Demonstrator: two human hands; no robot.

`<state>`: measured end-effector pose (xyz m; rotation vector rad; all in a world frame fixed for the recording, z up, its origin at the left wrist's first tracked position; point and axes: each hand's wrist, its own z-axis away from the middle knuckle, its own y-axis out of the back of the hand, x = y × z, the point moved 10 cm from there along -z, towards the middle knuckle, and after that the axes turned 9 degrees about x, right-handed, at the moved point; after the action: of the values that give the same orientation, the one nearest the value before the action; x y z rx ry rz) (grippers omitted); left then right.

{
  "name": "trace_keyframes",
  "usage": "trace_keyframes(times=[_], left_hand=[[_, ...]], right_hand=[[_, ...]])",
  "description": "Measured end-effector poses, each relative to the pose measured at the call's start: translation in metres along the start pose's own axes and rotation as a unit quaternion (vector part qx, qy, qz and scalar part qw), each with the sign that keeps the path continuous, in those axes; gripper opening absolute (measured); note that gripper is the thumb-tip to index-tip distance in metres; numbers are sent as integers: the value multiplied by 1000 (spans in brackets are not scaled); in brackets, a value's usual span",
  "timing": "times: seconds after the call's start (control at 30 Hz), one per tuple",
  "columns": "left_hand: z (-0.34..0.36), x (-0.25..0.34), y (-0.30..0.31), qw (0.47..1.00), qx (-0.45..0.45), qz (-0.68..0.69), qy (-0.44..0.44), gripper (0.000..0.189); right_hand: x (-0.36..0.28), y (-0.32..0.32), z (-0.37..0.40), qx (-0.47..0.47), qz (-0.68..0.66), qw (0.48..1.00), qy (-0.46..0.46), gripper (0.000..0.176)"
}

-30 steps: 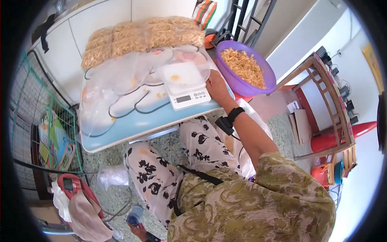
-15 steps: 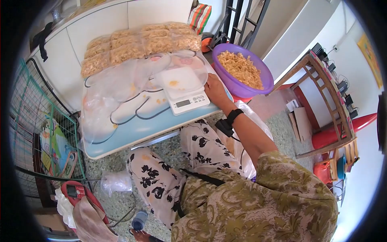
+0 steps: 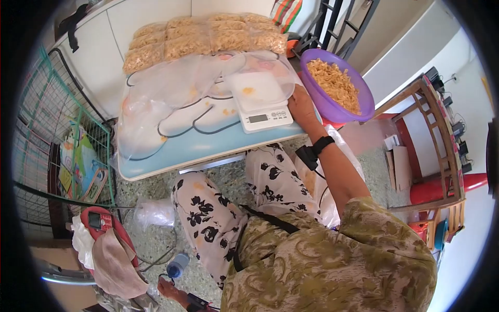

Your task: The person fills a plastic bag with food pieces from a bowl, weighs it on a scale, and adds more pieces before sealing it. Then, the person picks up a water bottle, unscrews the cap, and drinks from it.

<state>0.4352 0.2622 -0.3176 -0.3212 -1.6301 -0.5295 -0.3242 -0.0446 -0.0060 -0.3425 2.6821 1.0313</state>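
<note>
My right hand (image 3: 304, 108) has its fingers curled at the table's right edge, against the side of a white digital kitchen scale (image 3: 266, 118); what they grip, if anything, is hidden. A clear round tray (image 3: 278, 78) sits on the scale, with a few yellow crumbs showing. Low in view, my left hand (image 3: 170, 289) is closed near a blue bottle (image 3: 178, 265) on the floor. A thin dark loop shows at its fingers, too small to name. Clear plastic bags (image 3: 156, 99) lie flat on the table left of the scale.
Packed bags of yellowish dried pieces (image 3: 187, 47) line the table's (image 3: 208, 148) back. A purple basin (image 3: 366, 106) of loose pieces stands to the right. At left are a green wire rack (image 3: 104, 151) and a red stool (image 3: 125, 244) bearing a phone (image 3: 100, 221) and cloth.
The camera view has shifted, so the table and scale appear farther right and higher. More of my left hand and wrist shows beside the bottle. My right hand stays by the scale.
</note>
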Motion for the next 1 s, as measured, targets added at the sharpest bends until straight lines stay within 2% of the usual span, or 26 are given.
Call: trace_keyframes(times=[0.03,0.1,0.2,0.23,0.3,0.37,0.5,0.57,0.67,0.7,0.73,0.77,0.83,0.9,0.93,0.97,1.0], left_hand=[[1,9,-1,1000,4,-3,-3,20],[7,7,-18,989,-39,26,137,14],[13,10,-33,988,-17,-8,151,16],[20,10,-41,975,-41,-51,214,17],[24,16,-53,978,-21,-84,187,16],[30,48,-63,981,-1,-139,138,15],[3,37,-48,981,-9,-136,140,15],[8,83,-62,976,-69,-129,164,14],[18,150,-82,978,-82,-69,177,18],[24,176,-87,979,-77,-70,174,18],[33,209,-102,981,-118,-55,146,21],[41,238,-114,979,-159,-41,117,25],[49,276,-125,977,-187,-20,100,25],[52,309,-138,970,-223,40,91,25],[55,324,-143,969,-226,40,88,25],[60,347,-150,970,-230,54,50,26],[66,371,-155,970,-233,67,13,28]], right_hand=[[3,4,-1,12,-20,1000,-20,24],[6,7,0,25,-42,998,-41,25],[14,18,3,71,-80,992,-65,26],[15,17,3,72,-82,992,-66,26],[41,11,8,94,-218,957,-166,24],[43,15,9,102,-227,952,-176,24],[38,26,7,133,-265,937,-184,25],[32,38,6,153,-272,934,-174,25],[4,74,0,177,-276,931,-162,23],[-15,91,-2,185,-276,933,-139,22],[-32,108,-2,194,-276,934,-116,21],[-50,117,-1,182,-308,929,-96,19],[-84,120,11,108,-209,971,-44,19],[-135,110,25,57,-253,964,58,23],[-152,92,37,-31,-291,956,10,26],[-176,78,51,-90,-324,940,63,32],[-194,60,65,-165,-370,913,55,38]])
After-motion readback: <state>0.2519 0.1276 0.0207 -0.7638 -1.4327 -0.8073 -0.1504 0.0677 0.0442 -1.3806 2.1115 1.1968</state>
